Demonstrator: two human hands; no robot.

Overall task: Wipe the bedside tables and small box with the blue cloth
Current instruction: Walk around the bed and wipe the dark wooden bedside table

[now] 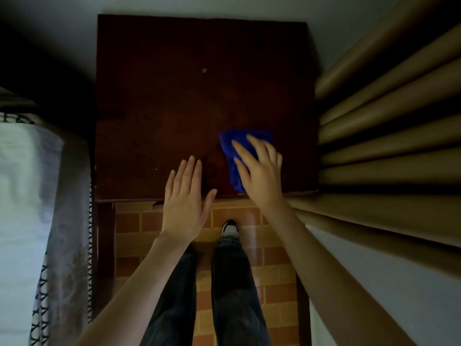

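A dark brown wooden bedside table point(174, 108) fills the middle of the view, seen from above. The blue cloth point(230, 156) lies bunched on its near right part. My right hand point(259, 171) presses flat on the cloth, fingers spread over it. My left hand point(185, 196) rests open at the table's near edge, palm down, fingers together and holding nothing. No small box is in view.
A bed with white sheets and a patterned cover point(30, 208) runs along the left. Tan pleated curtains point(389, 136) hang close on the right. Orange brick-pattern floor point(272, 265) lies below, with my legs and one shoe point(230, 228).
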